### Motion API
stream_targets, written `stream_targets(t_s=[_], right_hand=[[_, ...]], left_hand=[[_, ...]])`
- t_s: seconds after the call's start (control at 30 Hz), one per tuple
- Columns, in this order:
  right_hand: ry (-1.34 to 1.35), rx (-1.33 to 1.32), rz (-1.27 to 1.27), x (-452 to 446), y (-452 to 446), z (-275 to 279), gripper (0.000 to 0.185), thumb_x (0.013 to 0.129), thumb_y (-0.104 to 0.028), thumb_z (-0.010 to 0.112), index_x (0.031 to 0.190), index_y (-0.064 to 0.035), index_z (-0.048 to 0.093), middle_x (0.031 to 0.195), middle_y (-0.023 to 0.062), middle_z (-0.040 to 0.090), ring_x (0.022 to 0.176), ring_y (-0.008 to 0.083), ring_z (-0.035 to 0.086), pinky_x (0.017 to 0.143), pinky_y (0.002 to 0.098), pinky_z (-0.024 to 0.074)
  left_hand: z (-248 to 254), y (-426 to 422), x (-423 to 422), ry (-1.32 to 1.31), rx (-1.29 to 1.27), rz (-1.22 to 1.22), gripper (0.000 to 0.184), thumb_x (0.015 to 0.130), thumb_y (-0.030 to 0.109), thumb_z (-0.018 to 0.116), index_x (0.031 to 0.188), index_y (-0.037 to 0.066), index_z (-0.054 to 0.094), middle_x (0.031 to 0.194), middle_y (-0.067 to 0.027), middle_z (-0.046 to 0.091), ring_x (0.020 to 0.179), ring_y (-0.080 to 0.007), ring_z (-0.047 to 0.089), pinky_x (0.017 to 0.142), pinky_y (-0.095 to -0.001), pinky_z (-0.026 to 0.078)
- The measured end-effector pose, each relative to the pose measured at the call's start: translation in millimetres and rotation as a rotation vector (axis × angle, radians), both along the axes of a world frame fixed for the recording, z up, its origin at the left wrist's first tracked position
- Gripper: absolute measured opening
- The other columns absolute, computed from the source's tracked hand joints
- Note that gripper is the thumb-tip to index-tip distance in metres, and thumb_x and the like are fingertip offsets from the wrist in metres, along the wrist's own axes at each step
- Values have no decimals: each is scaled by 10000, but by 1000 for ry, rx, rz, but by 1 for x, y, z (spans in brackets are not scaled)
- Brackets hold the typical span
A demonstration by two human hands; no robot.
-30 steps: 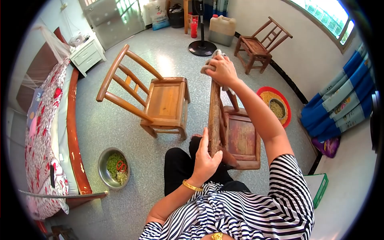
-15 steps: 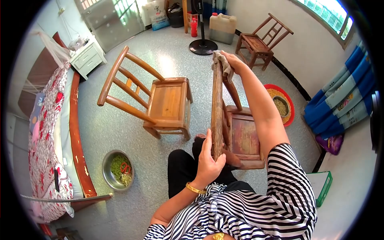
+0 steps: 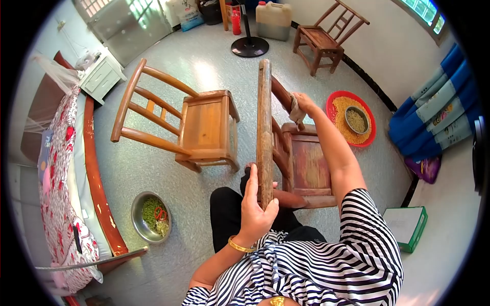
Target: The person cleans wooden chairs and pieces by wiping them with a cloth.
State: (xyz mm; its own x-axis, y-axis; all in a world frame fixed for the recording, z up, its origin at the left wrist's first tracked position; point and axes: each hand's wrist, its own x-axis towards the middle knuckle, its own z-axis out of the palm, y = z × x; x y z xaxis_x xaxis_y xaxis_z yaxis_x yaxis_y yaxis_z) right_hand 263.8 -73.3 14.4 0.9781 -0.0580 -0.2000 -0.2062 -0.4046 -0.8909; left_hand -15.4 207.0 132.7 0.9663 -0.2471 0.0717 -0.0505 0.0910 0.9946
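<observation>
"While the right hand (image 3: pixel 306 103) pinches a grey cloth (image 3: pixel 296 113) against the far back post (image 3: pixel 282 93) of the worn chair (image 3: pixel 310 166), what steadies it?"

"The left hand (image 3: pixel 258 214): its fingers and thumb clasp the near end of the top rail (image 3: pixel 264 122) from 2 sides. The chair is just ahead of the knees (image 3: pixel 224 201), to the right; its legs are hidden, so I can't tell how squarely it stands."

"How would you work that post?"

"Wrap the cloth fully round, press evenly, and draw it towards the seat (image 3: pixel 306 186), left grip firm. A loose fold would probably snag."

"Any room to shift?"

"Leftward, floor (image 3: pixel 189 214) shows up to the lighter chair (image 3: pixel 205 125); the metal bowl (image 3: pixel 136 217) sits well apart. Rightward, the red tray (image 3: pixel 373 125) sits past the right forearm (image 3: pixel 334 140), so I'd avoid swinging the chair that way."
</observation>
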Motion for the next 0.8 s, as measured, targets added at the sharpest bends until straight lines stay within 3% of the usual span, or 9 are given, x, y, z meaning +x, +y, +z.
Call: stream_targets(t_s=[0.07, 0.17, 0.2, 0.33, 0.5, 0.57, 0.8], right_hand=[[-20, -179, -55, 5, -18, -43, 471, 888, -403, 383, 1077, -37, 611, 1034, 187, 626, 961, 299, 595, 841, 369, 437], [-54, -339, -106, -5, -31, -85, 437, 918, -365, 354, 1119, -56, 589, 1041, 185, 622, 982, 301, 579, 861, 367, 421], [-150, -437, -115, -9, -35, -97, 447, 889, -348, 351, 1042, -12, 602, 1062, 232, 591, 1012, 384, 550, 876, 415, 420], [-85, -617, -121, -29, -43, -125, 324, 896, -252, 377, 1076, -46, 551, 1035, 252, 580, 1004, 401, 541, 866, 467, 418], [47, -763, -137, -61, -31, -122, 244, 880, -178, 407, 1084, -89, 507, 1108, 211, 526, 1028, 433, 505, 861, 489, 425], [80, -837, -126, -71, -25, -109, 221, 872, -155, 419, 1059, -89, 517, 1091, 193, 537, 1017, 399, 515, 842, 470, 439], [-18, -1009, -196, -99, -9, -126, 243, 835, -191, 500, 1058, -95, 516, 1049, 132, 535, 985, 368, 517, 796, 462, 455]], left_hand=[[3, -1, 0, -1, -5, 9, 770, 776, 4, 517, 1424, -1, 101, 1190, -124, 491, 1068, -144, 507, 900, -261, 408], [5, -1, 1, -5, 8, 7, 767, 776, 2, 510, 1424, -4, 100, 1204, -125, 482, 1070, -142, 504, 881, -251, 415], [5, 0, 1, 1, 30, -3, 770, 773, 3, 506, 1425, -2, 97, 1203, -127, 483, 1062, -140, 507, 851, -234, 423], [4, 1, 1, 12, 38, 2, 777, 768, 12, 505, 1427, 0, 93, 1197, -133, 486, 1058, -133, 506, 824, -218, 430], [6, 1, 2, 27, 39, -4, 778, 768, 29, 510, 1425, -5, 94, 1197, -133, 485, 1062, -144, 510, 840, -231, 429], [7, 1, 2, 14, 28, 4, 775, 766, 37, 513, 1422, -15, 103, 1198, -131, 482, 1063, -153, 513, 849, -237, 428], [5, 0, 3, -9, -10, 20, 763, 753, -6, 515, 1416, -11, 138, 1216, -140, 484, 1026, -169, 541, 826, -249, 449]])
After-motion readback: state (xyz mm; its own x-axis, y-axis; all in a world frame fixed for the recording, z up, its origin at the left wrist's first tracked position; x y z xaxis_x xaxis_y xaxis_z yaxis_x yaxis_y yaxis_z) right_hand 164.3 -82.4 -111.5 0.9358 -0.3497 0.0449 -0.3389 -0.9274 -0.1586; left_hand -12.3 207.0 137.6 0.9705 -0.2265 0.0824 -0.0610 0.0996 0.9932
